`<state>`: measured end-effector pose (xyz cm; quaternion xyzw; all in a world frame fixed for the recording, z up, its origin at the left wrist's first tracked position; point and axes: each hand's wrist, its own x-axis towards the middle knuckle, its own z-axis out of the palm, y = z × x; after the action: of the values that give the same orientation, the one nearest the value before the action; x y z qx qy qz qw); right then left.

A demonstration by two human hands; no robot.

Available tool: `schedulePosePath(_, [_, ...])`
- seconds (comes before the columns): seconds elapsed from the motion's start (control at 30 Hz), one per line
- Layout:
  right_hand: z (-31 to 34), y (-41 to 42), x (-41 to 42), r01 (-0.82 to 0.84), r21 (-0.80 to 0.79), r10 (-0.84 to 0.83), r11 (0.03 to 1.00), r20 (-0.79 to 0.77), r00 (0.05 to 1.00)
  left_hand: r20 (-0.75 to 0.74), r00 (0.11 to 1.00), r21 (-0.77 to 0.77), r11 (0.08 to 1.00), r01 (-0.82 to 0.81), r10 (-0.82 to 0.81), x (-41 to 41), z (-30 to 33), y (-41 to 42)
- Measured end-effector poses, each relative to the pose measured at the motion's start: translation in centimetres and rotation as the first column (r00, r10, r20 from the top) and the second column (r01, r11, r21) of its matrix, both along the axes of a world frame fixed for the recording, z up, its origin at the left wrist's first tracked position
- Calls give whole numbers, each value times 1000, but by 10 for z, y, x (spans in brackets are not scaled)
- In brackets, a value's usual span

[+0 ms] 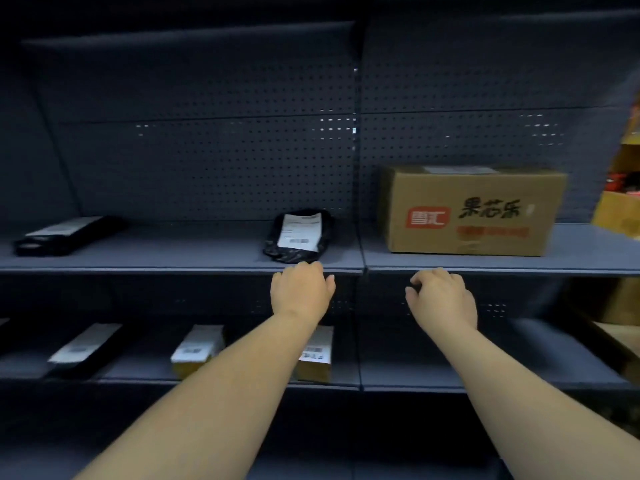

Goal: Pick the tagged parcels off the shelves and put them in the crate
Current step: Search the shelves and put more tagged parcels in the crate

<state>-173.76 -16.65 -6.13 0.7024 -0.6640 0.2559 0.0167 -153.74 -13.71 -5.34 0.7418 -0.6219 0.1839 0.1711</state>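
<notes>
A black plastic-wrapped parcel with a white label lies on the upper grey shelf, near its front edge. My left hand reaches up just below it, fingers loosely curled at the shelf edge, holding nothing. My right hand hangs at the same height further right, fingers loosely curled and empty. A large brown cardboard box with red and black print stands on the shelf to the right. A flat black parcel lies at the far left. No crate is in view.
On the lower shelf lie a flat labelled parcel and two small brown labelled boxes, the second partly behind my left forearm. A perforated back panel closes the shelving. Yellow and brown boxes show at the right edge.
</notes>
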Motion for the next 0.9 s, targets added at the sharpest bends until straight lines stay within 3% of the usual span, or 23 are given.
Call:
schedulePosePath(0.27, [8, -27, 100, -113, 1, 112, 994, 107, 988, -1, 984, -3, 984, -178, 178, 97, 8, 3])
schedulePosePath(0.53, [21, -75, 165, -92, -5, 91, 996, 219, 972, -76, 983, -22, 985, -171, 169, 160, 19, -48])
schedulePosePath(0.77, [25, -129, 191, -4, 23, -3, 1000, 297, 955, -264, 964, 20, 999, -42, 46, 182, 25, -111])
schedulePosePath(0.9, [25, -157, 194, 42, 70, -68, 997, 439, 896, -489, 872, 28, 999, 47, -27, 186, 21, -147])
